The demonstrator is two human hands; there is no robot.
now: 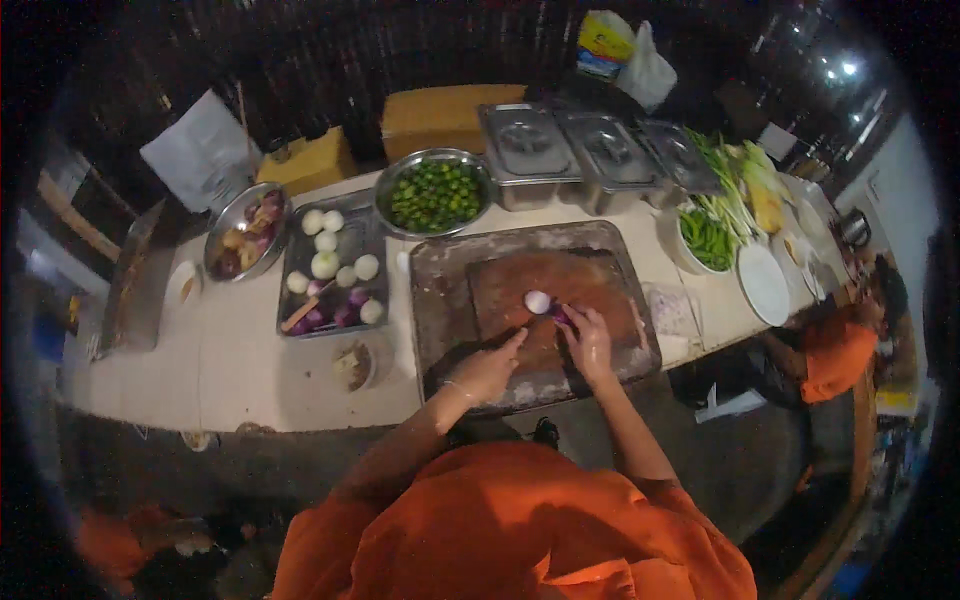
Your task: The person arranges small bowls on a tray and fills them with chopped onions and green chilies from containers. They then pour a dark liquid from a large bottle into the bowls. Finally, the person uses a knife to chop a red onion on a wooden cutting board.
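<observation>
On the reddish-brown cutting board (517,274), an onion piece (537,302) shows its pale cut face. Just to its right, the fingers of my right hand (591,341) hold a purple red onion piece (560,315) against the board. My left hand (489,371) is curled, with its index finger stretched towards the onion. A dark, thin blade, apparently a knife (537,325), runs from that hand to the onion; its handle is hidden in my grasp. Beneath the board lies a large, worn dark tray (442,300).
Left of the board, a metal tray (379,255) holds peeled onions, red onions and a wooden-handled tool (300,313). A steel bowl (381,214) of chopped green vegetables and lidded steel pans (529,150) stand behind. Green chillies (705,238) fill a tub at right. A person in orange (838,360) is beyond.
</observation>
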